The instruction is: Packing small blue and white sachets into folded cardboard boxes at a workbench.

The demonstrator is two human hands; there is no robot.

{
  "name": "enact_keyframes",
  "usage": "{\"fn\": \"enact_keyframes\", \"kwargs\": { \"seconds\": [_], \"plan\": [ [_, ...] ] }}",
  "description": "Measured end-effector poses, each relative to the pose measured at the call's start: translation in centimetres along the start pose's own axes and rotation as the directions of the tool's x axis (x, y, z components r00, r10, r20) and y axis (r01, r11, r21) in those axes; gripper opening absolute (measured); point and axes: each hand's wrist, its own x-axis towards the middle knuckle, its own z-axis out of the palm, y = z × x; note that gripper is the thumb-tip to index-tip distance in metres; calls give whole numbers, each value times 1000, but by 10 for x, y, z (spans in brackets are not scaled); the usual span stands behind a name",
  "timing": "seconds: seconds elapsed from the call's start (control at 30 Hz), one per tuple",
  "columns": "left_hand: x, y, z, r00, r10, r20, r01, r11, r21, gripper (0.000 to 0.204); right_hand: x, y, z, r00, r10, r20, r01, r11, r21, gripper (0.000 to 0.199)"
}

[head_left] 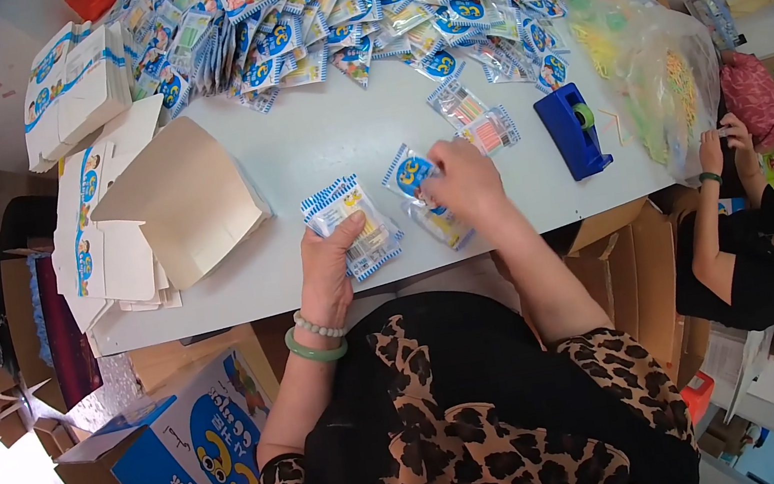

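My left hand [323,270] is closed around a small stack of clear packets [368,237] with blue-striped ends, thumb on top. To its right, the fingers of my right hand [470,180] pinch the edge of a blue-and-white packet [408,170]. Another packet [446,224] lies just below that hand, partly covered. Two loose packets, one with coloured sticks inside [489,131], rest beyond my right hand. A large heap of similar packets [351,15] spreads over the far side of the table.
Left of my hands stands an open carton [204,205] beside flattened cartons [86,229] and stacked cartons [80,93]. A blue tape dispenser [570,137] stands at right, near a clear plastic bag [670,80] of yellow pieces. A co-worker [745,231] sits at the right end.
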Motion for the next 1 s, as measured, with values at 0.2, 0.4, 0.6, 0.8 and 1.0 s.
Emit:
{"fn": "enact_keyframes", "kwargs": {
  "seconds": [0.2,0.4,0.6,0.8,1.0],
  "plan": [
    [1,-1,1,1000,1,0,-1,1000,23,31,-16,18,17,975,-67,-211,144,916,375,16],
    [-1,-1,1,999,14,-34,-13,1000,25,30,-35,25,2,954,177,244,-300,602,739,18],
    [-4,0,3,999,-29,-14,30,999,17,34,-42,10,15,977,131,166,-175,944,280,23],
    [-5,0,6,999,37,-21,-36,999,36,34,-30,-15,-7,948,-14,319,-301,300,905,24],
    [-12,10,30,990,31,138,-12,991,-136,37,-26,-32,42,994,31,101,-100,588,803,21]
  ]
}}
